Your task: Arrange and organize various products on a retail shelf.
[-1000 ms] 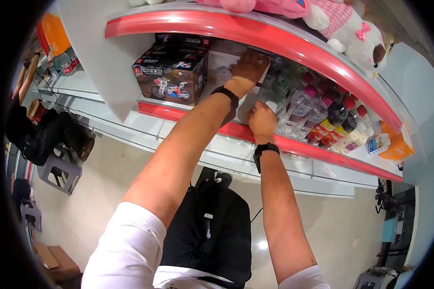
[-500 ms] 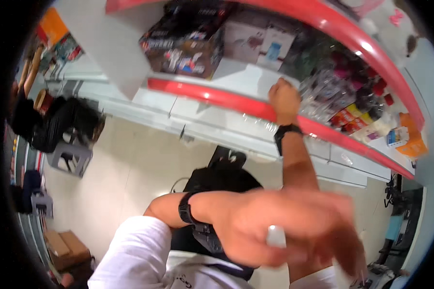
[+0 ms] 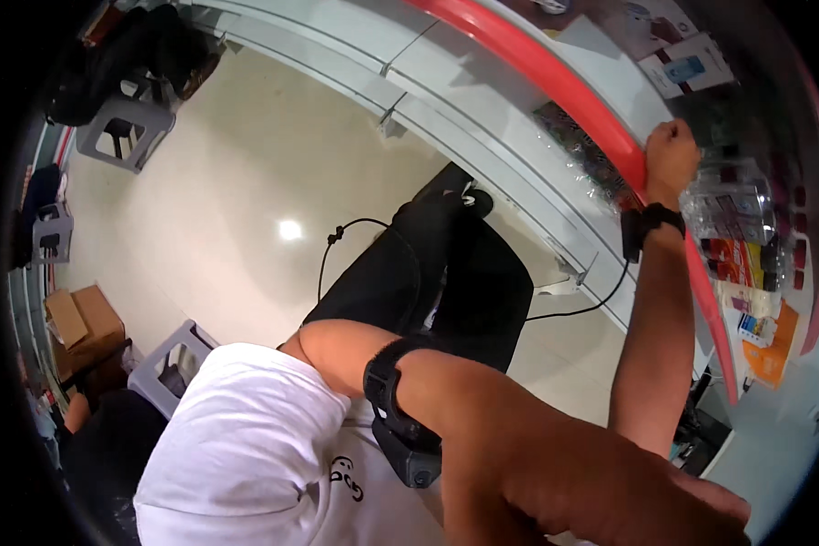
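My right hand (image 3: pixel 672 162) is closed in a fist at the shelf edge, beside its red front strip (image 3: pixel 569 86). Nothing shows sticking out of the fist. A black band (image 3: pixel 657 223) with a cable circles that wrist. My left hand (image 3: pixel 601 469) crosses close in front of my right forearm at the lower right. Its back faces up, and its fingers are mostly hidden or out of the picture. On the left wrist sits a black strap (image 3: pixel 384 382) with a small dark device (image 3: pixel 411 455). A pale box with a blue bottle picture (image 3: pixel 687 65) lies beyond my right hand.
Clear plastic packages (image 3: pixel 733 205), red-and-yellow packets (image 3: pixel 737 262) and an orange package (image 3: pixel 773 346) line the shelf. A black cable (image 3: pixel 573 315) hangs to my right wrist. Grey stools (image 3: pixel 126 132) and a cardboard box (image 3: pixel 86 323) stand at the left, near another seated person (image 3: pixel 109 446).
The view has swung, so the shelf now runs down the right side. My left hand has dropped toward the lower right edge. My right fist stays by the red strip.
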`<state>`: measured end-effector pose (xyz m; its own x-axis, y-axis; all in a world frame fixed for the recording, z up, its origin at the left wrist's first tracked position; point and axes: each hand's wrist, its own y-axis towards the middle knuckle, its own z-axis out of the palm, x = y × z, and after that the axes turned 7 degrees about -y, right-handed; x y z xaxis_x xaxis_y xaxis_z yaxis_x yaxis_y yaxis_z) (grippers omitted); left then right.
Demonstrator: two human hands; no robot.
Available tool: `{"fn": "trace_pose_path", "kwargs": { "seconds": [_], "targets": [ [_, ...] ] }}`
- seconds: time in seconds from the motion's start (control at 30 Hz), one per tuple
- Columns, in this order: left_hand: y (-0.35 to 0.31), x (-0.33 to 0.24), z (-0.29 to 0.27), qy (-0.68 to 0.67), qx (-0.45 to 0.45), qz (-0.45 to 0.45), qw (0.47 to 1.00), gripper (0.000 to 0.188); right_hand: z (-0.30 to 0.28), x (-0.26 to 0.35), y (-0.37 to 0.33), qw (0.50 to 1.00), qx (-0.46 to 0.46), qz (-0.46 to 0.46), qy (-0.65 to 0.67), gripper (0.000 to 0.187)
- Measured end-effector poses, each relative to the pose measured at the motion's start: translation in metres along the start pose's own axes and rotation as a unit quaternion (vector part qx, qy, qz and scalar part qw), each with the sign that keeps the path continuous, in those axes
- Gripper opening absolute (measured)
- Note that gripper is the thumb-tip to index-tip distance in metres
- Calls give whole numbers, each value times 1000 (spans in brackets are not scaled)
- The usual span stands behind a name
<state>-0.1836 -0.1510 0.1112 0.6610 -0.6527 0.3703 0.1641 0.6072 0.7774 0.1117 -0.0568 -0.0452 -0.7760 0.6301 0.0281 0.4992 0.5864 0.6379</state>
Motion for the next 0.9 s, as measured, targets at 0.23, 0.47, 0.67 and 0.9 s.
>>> {"fn": "trace_pose_path", "kwargs": {
  "seconds": [0.23,0.47,0.67,0.9],
  "targets": [
    [-4,-69,-8,40,43,27,998,28,1,-15,2,995,41,-54,70,21],
    [-76,-195,-148,430,-144,-333,827,24,-11,-36,13,983,97,-33,153,21],
    [-94,-244,-296,765,-234,-384,461,58,-18,-47,15,989,78,-38,117,24],
    [-39,-315,-497,919,-177,-182,303,65,-6,-30,-3,995,39,-79,49,14]
  ]
}}
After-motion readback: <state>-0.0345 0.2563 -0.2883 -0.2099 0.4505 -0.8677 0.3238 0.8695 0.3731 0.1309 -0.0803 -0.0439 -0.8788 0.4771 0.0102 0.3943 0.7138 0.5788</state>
